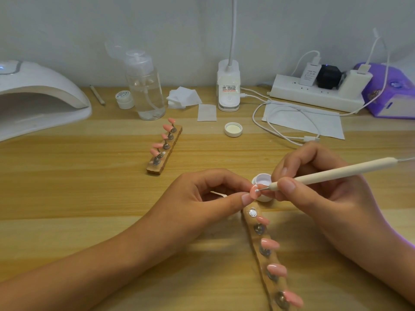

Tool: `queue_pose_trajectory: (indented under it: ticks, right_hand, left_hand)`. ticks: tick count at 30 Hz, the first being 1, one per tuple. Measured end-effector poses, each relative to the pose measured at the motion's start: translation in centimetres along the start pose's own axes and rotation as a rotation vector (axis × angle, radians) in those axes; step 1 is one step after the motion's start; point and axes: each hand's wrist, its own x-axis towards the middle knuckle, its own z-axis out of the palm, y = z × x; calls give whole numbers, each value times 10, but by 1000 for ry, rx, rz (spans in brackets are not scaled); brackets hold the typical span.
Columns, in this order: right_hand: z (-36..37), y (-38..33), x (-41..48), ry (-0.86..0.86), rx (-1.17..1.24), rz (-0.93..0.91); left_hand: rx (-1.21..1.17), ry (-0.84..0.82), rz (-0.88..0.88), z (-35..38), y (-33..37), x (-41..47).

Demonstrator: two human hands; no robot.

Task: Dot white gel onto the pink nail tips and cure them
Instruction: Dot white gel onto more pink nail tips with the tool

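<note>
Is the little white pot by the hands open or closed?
Open: the pot has no lid on; its inside shows.

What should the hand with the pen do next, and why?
Probably the right hand should lift the dotting pen off the pink nail tip that the left hand pinches: its point touches the nail, and white gel shows there.

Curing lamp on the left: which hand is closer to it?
Left. The left hand, pinching a tip, sits right of the lamp; the right hand, holding the pen, is farther right.
</note>
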Motion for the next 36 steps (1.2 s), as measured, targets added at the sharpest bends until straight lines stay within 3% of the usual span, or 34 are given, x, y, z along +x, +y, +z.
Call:
queue_pose_trajectory:
  ticks: [4, 11, 23, 31, 36]
  right_hand:
    - [-1, 1, 2, 65, 17, -37]
    - [-13, 3, 11, 204, -314, -22]
    - [-13, 13, 8, 25, -545, -31]
    - [-15, 14, 9, 18, -553, -27]
    - [-14, 10, 6, 116, -343, -129]
  left_hand:
    - [-1, 6, -3, 1, 1, 0]
    - [-21, 13, -7, 2, 4, 0]
    - [-27, 11, -15, 2, 3, 0]
    - [-26, 14, -15, 2, 3, 0]
    - [-37, 13, -19, 2, 3, 0]
